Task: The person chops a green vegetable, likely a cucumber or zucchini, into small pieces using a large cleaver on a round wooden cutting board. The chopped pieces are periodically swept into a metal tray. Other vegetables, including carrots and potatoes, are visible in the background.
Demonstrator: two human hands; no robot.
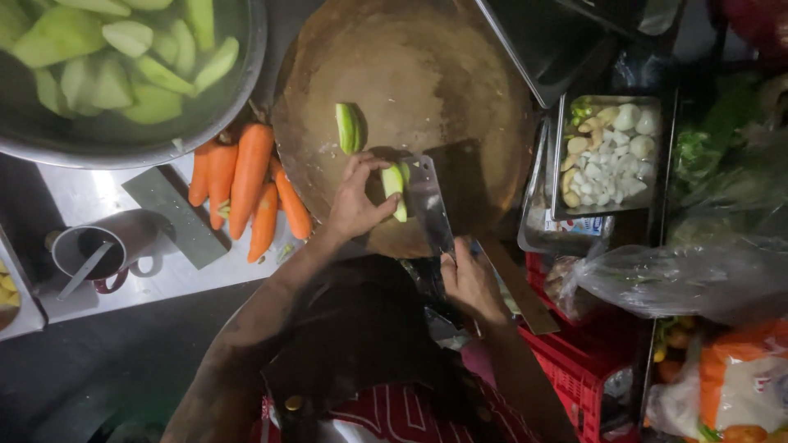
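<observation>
Firmly, left hand (355,203) pins the slippery green wedge (395,185) sideways; right hand (469,283) closes around the cleaver (428,205).

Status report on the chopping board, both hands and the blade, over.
Left hand pins green vegetable piece on round wooden board. Right hand grips cleaver, blade against it. Second green piece lies apart; carrots off-board.
</observation>
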